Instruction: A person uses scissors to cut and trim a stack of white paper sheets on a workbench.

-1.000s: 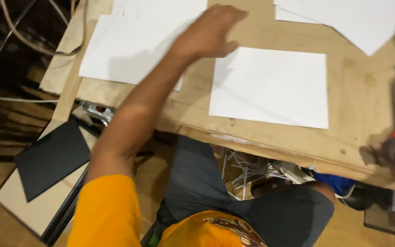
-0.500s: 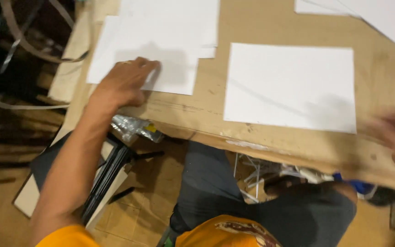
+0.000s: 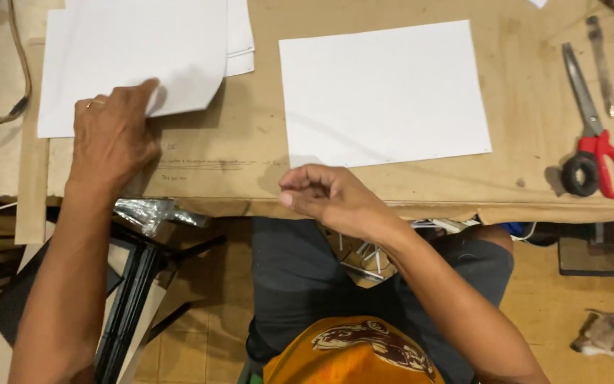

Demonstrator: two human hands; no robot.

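Note:
My left hand (image 3: 114, 139) rests on the lower edge of the top white sheet (image 3: 129, 57) of a paper stack at the table's left. The thumb lies on top, the fingers are curled at the edge, and the sheet's near right corner is lifted. My right hand (image 3: 328, 195) hovers over the table's front edge, just below a single white sheet (image 3: 385, 92). Its fingers are curled together with nothing in them.
The worktop is brown board (image 3: 250, 171). Scissors with red and black handles (image 3: 595, 149) lie at the right, with a thin metal tool (image 3: 600, 64) beside them. Crumpled foil (image 3: 143, 212) and a black frame (image 3: 133, 284) sit under the left edge. An animal (image 3: 612, 338) lies on the floor at bottom right.
My left hand has stayed on the paper stack and drawn the top sheet's corner up. My right hand moved from the far right to the front edge below the single sheet.

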